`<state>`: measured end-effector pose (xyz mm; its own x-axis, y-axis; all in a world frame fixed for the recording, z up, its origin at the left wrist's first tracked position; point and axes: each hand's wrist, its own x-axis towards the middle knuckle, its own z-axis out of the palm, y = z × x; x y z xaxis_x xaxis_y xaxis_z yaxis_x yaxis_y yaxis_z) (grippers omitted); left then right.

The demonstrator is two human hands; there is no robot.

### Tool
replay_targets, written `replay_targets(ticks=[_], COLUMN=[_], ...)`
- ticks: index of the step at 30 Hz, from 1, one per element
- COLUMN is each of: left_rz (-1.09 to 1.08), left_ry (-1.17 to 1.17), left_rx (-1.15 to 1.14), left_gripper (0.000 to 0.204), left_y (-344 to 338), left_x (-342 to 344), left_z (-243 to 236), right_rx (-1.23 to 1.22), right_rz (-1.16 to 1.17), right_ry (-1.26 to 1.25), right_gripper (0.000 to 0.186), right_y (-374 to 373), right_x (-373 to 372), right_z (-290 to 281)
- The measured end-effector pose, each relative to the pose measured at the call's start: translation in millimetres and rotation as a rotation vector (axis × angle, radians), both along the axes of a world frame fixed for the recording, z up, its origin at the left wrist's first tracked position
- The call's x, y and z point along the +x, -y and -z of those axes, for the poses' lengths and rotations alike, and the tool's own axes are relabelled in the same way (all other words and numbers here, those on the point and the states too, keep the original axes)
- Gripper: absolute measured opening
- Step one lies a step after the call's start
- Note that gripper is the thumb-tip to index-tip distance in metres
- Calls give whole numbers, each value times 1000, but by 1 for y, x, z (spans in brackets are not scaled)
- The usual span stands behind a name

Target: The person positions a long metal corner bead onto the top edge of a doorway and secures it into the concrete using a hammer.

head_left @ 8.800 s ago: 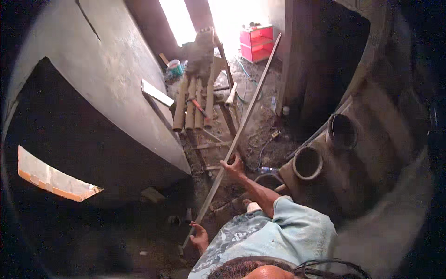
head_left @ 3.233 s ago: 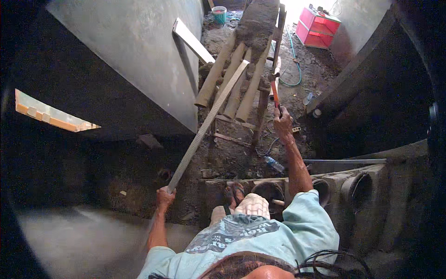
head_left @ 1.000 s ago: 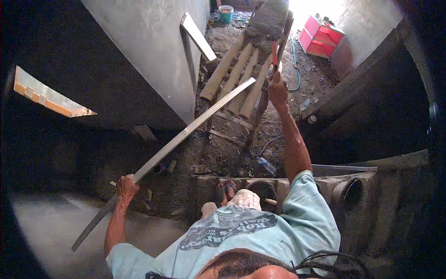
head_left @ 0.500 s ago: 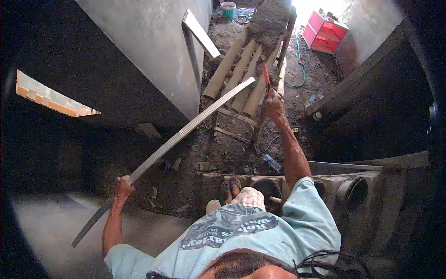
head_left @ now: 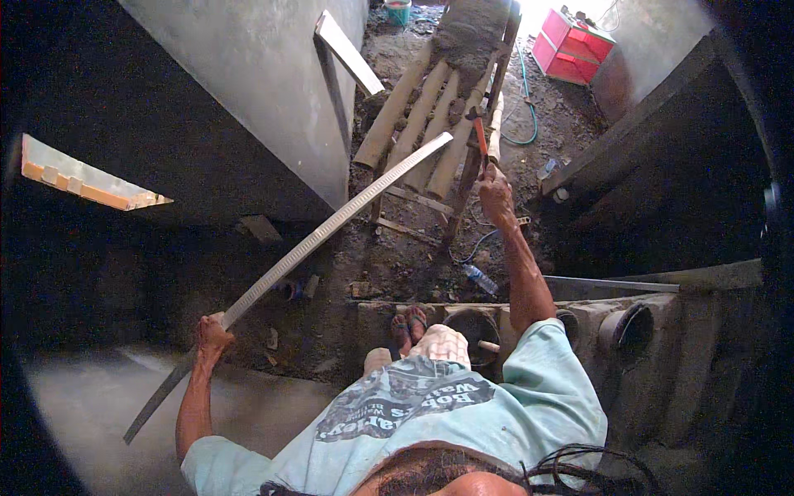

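My left hand is closed round a long, pale, flat ribbed strip, which slants from the lower left up over the floor to near the clay-coloured pipes. My right hand is closed on a hammer with an orange handle, held out ahead over the right side of the wooden frame that bears those pipes. The hammer's head points away from me, near the pipes' far part.
A pale board leans on the left wall. A pink box, green bucket and hose lie beyond. A plastic bottle lies below my right arm. Big round pipe openings border the ledge around my feet.
My right hand has dropped slightly with the hammer since one second ago. My left hand and the strip have shifted a little leftward. Earlier, both my hands held one long strip.
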<state>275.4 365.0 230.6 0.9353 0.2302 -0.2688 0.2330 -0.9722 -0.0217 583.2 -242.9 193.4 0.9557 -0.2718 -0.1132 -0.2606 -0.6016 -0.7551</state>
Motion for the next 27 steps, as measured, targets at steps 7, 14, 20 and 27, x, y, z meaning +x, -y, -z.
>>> replay_targets(ticks=[7, 14, 20, 27], left_rz=[2, 9, 2, 81], left_ry=[-19, 4, 19, 18], left_rx=[70, 94, 67, 130], left_gripper=[24, 23, 21, 18], left_y=[13, 24, 15, 46], left_x=[5, 2, -14, 1], left_z=[-17, -31, -19, -51], right_rx=[65, -14, 88, -16], right_rz=[32, -26, -52, -308], right_ry=[-20, -27, 237, 106], right_gripper=[49, 49, 37, 21], right_y=[7, 5, -20, 28], right_x=[-3, -7, -15, 18], right_z=[32, 28, -15, 67])
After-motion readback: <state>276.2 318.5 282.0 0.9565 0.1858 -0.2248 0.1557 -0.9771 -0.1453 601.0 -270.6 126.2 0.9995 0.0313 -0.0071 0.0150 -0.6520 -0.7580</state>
